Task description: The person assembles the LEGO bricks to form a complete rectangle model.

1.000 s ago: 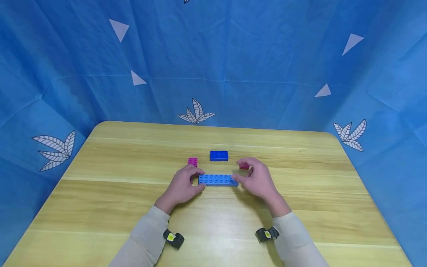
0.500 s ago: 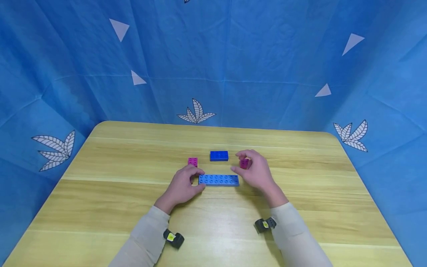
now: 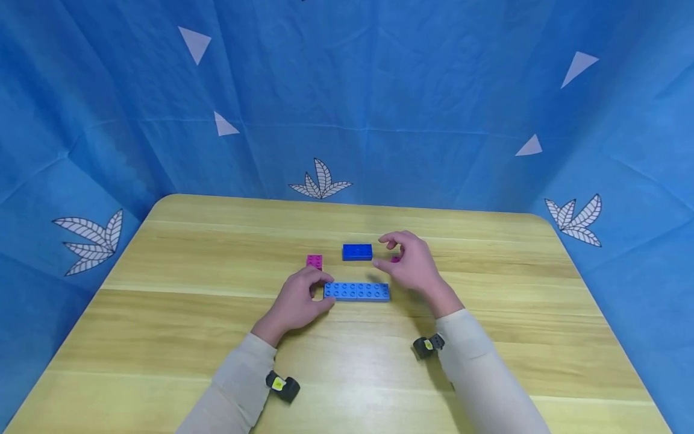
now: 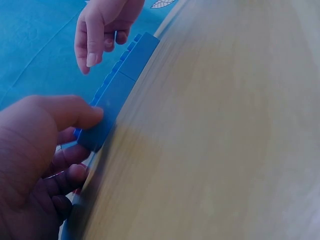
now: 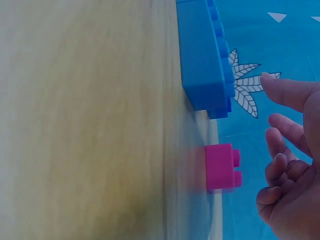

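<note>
Two light blue toy building bricks (image 3: 358,292) lie end to end on the table, a seam between them. My left hand (image 3: 295,301) pinches the left end of this row between thumb and fingers. Raised above the table, my right hand (image 3: 413,265) has its thumb and fingers apart and holds nothing. Its fingertips are just right of a dark blue brick (image 3: 357,252) behind the row. Below that hand stands a small pink brick (image 5: 220,166), mostly hidden in the head view. Another pink brick (image 3: 314,261) sits behind the left hand, its near part covered.
The wooden table (image 3: 190,253) has rounded far corners. A blue curtain (image 3: 379,90) with white leaf and triangle prints hangs behind it and along both sides. Each wrist wears a black strapped camera, such as the left one (image 3: 283,386).
My right hand has let go of the right end of the light blue row and moved up and away, toward the dark blue brick. My left hand has stayed in place.
</note>
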A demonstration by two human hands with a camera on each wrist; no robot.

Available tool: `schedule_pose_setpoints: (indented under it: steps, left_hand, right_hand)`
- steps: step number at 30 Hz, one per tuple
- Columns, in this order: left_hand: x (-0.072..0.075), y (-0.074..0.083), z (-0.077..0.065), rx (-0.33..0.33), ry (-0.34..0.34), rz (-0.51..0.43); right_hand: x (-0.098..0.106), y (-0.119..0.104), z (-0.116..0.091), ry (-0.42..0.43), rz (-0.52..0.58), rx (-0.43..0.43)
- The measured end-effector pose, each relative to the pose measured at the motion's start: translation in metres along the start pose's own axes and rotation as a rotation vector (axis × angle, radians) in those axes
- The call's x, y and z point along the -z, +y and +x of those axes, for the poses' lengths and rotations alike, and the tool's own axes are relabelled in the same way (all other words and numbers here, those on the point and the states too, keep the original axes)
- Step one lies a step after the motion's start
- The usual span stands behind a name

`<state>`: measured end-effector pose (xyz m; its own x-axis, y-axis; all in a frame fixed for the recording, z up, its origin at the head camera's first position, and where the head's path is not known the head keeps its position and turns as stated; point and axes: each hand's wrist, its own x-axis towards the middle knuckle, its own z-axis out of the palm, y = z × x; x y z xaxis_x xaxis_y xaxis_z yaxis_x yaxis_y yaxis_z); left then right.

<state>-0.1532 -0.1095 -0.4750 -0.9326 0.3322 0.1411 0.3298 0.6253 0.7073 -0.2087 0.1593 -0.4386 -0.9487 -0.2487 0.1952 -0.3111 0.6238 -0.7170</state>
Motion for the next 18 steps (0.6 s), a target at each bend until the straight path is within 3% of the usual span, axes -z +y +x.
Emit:
schedule_pose_setpoints:
  steps: [18]
  left_hand:
    - [0.002, 0.001, 0.001, -0.004, -0.006, 0.007]
  right_hand:
    - [-0.012, 0.012, 0.023, -0.094, -0.019, -0.053]
